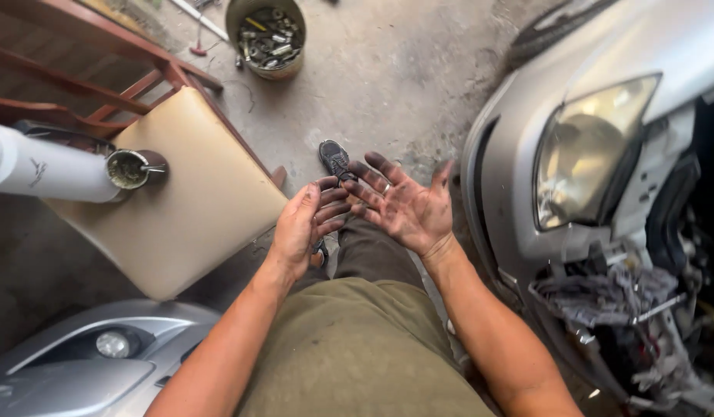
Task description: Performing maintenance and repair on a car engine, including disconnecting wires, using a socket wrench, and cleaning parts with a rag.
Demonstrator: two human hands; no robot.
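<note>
bucket (266,37) w/ bolts, tan chair seat (183,201), silver car headlight (588,150), white tube (44,167).

Seen from above, both bare forearms reach forward from the bottom of the frame and converge at centre. The right hand (409,207) is turned palm up, fingers spread wide and darkened with grime, holding nothing. The left hand (306,224) lies just beside it, loosely curled, its fingertips (335,202) touching the right hand's fingers. Both wrists are nearly straight, and dirt streaks the skin.
</note>
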